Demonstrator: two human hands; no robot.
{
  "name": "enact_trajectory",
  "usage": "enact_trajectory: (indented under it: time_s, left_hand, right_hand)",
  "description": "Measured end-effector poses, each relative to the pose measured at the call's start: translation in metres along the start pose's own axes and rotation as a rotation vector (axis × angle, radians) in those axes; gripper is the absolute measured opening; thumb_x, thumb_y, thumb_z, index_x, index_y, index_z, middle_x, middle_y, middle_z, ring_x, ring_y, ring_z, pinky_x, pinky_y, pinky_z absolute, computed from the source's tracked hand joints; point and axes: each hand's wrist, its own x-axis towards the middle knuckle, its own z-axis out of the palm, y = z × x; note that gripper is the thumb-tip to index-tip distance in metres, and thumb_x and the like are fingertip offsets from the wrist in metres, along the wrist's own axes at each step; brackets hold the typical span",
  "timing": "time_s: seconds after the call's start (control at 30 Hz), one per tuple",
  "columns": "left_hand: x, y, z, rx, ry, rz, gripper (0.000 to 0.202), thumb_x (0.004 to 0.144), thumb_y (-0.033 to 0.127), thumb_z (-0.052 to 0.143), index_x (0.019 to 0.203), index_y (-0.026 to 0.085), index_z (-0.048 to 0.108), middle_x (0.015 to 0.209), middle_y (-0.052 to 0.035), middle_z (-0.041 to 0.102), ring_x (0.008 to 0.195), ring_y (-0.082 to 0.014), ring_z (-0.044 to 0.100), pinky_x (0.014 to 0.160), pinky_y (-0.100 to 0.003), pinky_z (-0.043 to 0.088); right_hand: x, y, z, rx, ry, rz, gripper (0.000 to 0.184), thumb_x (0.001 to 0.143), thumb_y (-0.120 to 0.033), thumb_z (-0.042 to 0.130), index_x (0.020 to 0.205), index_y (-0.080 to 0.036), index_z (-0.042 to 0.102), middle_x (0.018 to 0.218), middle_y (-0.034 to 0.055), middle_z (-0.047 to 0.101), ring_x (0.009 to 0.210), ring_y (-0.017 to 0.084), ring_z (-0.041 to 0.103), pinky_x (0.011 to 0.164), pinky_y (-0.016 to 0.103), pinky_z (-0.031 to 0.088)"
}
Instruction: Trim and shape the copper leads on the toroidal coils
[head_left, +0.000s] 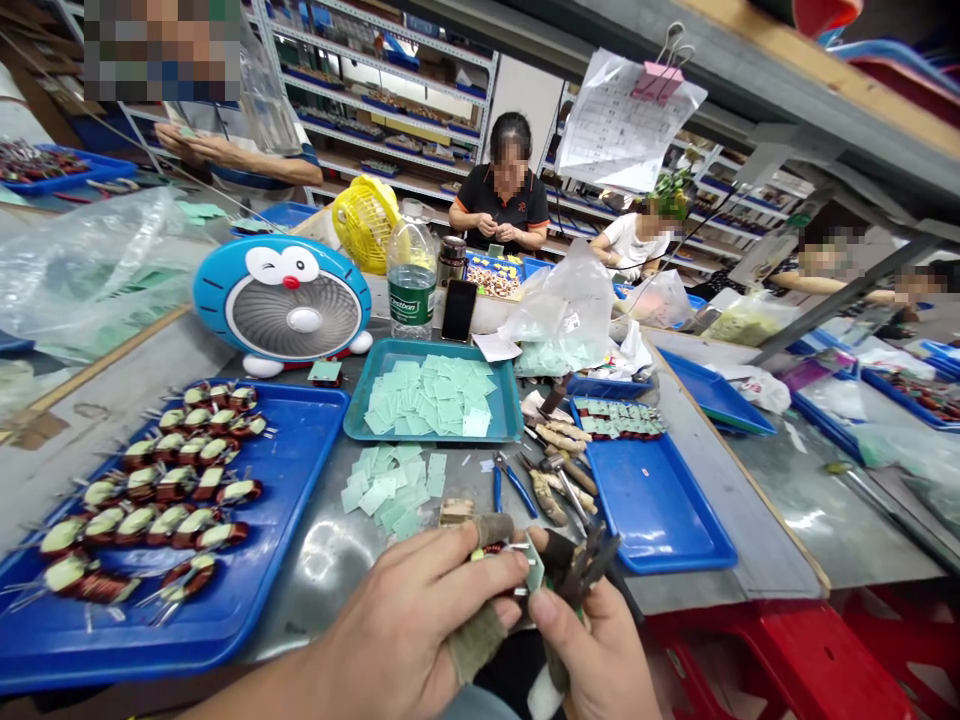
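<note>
In front of me, my left hand (431,605) is closed around a small copper-wound coil (491,549), mostly hidden by the fingers. A pale green square board (534,565) stands on edge against the coil's wire leads. My right hand (600,650) grips pliers (587,572) with dark jaws, while its thumb and finger touch the board's edge. Tape covers some fingertips on both hands. Beyond the hands, loose green boards (397,488) lie on the metal bench. To the left, rows of coils (169,487) with wire leads fill part of a blue tray (281,540).
A teal tray (358,410) holds many green boards. Blue-handled cutters (514,487) and other tools lie right of it. Another blue tray (660,510) has assembled pieces at its far end. A fan (300,318), bottle (411,290) and phone (457,310) stand behind. Several co-workers sit beyond.
</note>
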Motion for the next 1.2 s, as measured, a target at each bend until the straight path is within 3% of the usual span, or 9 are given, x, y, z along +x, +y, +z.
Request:
enact_trajectory:
  time_s: [0.2, 0.53, 0.73, 0.9, 1.13, 1.2]
  left_hand:
    - [0.006, 0.011, 0.001, 0.023, 0.121, 0.014, 0.023, 0.099, 0.032, 0.051, 0.117, 0.026, 0.064, 0.096, -0.0036, 0.072, 0.08, -0.014, 0.066, 0.071, -0.021, 0.053]
    - [0.008, 0.017, -0.002, -0.004, 0.013, -0.051, 0.02, 0.093, 0.028, 0.06, 0.112, 0.029, 0.067, 0.09, -0.0019, 0.067, 0.079, -0.0145, 0.063, 0.07, -0.023, 0.055]
    - [0.009, 0.02, -0.001, 0.097, 0.105, 0.033, 0.02, 0.095, 0.028, 0.058, 0.111, 0.026, 0.069, 0.095, -0.0045, 0.069, 0.08, -0.0153, 0.063, 0.07, -0.025, 0.054]
    - [0.008, 0.02, 0.0, -0.025, 0.083, -0.043, 0.015, 0.091, 0.028, 0.065, 0.105, 0.026, 0.066, 0.087, 0.0003, 0.068, 0.077, -0.0127, 0.064, 0.069, -0.021, 0.052]
    - [0.008, 0.021, 0.003, 0.079, 0.103, 0.053, 0.017, 0.093, 0.026, 0.063, 0.109, 0.023, 0.067, 0.093, -0.0028, 0.068, 0.08, -0.0135, 0.061, 0.07, -0.022, 0.05]
    - [0.009, 0.02, 0.001, 0.096, 0.078, 0.071, 0.018, 0.094, 0.025, 0.062, 0.111, 0.023, 0.067, 0.096, -0.0037, 0.069, 0.082, -0.0142, 0.061, 0.073, -0.023, 0.051]
  right_hand:
    - [0.002, -0.002, -0.004, 0.057, -0.071, -0.032, 0.036, 0.082, -0.028, 0.083, 0.117, -0.031, 0.076, 0.112, 0.0078, 0.078, 0.1, 0.023, 0.076, 0.089, 0.031, 0.062]
    - [0.006, -0.009, -0.002, -0.056, -0.128, -0.217, 0.033, 0.09, -0.022, 0.075, 0.121, -0.033, 0.073, 0.116, 0.0039, 0.076, 0.106, 0.018, 0.073, 0.095, 0.023, 0.058]
    - [0.003, -0.01, -0.008, -0.167, -0.136, -0.266, 0.033, 0.092, -0.025, 0.072, 0.123, -0.035, 0.07, 0.114, 0.0017, 0.076, 0.105, 0.017, 0.073, 0.095, 0.022, 0.057]
    - [0.003, -0.014, -0.014, -0.393, -0.095, -0.399, 0.038, 0.092, -0.023, 0.071, 0.128, -0.032, 0.067, 0.122, 0.0043, 0.072, 0.109, 0.019, 0.071, 0.096, 0.024, 0.057]
    - [0.0, -0.002, -0.018, -0.138, -0.134, -0.2, 0.037, 0.089, -0.024, 0.075, 0.125, -0.034, 0.07, 0.115, 0.0046, 0.076, 0.101, 0.021, 0.075, 0.09, 0.029, 0.062]
    - [0.001, 0.0, -0.019, -0.179, -0.134, -0.224, 0.038, 0.091, -0.024, 0.073, 0.128, -0.033, 0.068, 0.117, 0.0051, 0.075, 0.104, 0.022, 0.074, 0.091, 0.031, 0.061]
